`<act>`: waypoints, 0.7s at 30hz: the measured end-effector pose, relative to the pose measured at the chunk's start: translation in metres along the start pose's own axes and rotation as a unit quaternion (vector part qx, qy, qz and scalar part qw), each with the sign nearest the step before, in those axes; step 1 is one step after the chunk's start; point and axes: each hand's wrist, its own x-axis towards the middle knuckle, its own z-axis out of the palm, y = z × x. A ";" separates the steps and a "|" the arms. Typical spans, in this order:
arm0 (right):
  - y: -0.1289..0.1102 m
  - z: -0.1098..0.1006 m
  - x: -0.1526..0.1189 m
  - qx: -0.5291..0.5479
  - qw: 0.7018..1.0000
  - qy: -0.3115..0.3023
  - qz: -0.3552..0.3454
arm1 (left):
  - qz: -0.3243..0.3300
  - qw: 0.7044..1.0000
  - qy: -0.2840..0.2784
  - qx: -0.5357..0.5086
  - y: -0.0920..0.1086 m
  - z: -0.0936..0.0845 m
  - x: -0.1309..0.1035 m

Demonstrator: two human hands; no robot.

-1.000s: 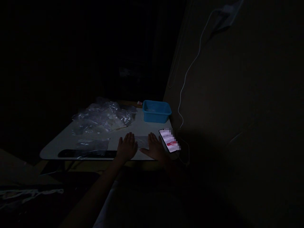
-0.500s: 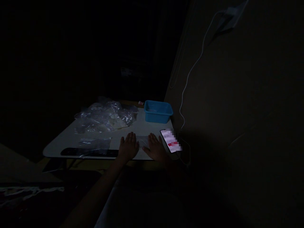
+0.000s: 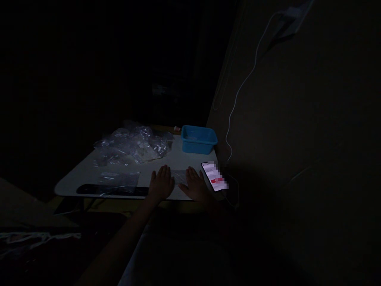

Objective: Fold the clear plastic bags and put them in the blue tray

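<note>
My left hand (image 3: 161, 183) lies flat, palm down, near the front edge of the small white table (image 3: 73, 180). To its right my right hand (image 3: 195, 185) is also flat, with its thumb out to the side. Between and partly under the two hands is a clear plastic bag (image 3: 178, 176), spread on the tabletop. Another flat clear bag (image 3: 119, 180) rests to the left of my left hand, overlapping a dark slot along the table's front. Just right of my right hand is a phone (image 3: 212, 176) with a lit screen, partly blurred.
A crumpled heap of clear plastic bags (image 3: 133, 143) covers the table's back left. At the back right stands a blue plastic basket (image 3: 197, 147), with a small pink-and-white object (image 3: 177, 129) beside it. A white cable (image 3: 238, 91) hangs along the right wall. The room is very dark.
</note>
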 end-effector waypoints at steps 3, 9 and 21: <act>0.000 0.000 0.000 0.000 1.000 0.001 0.000 | 0.003 1.000 0.002 0.001 0.000 -0.001 0.000; 0.000 -0.001 0.000 0.003 1.000 -0.009 0.003 | 0.001 1.000 0.015 0.005 0.000 0.001 -0.001; -0.002 -0.005 0.000 0.004 1.000 -0.021 0.010 | -0.017 0.998 0.056 -0.019 -0.003 -0.003 -0.003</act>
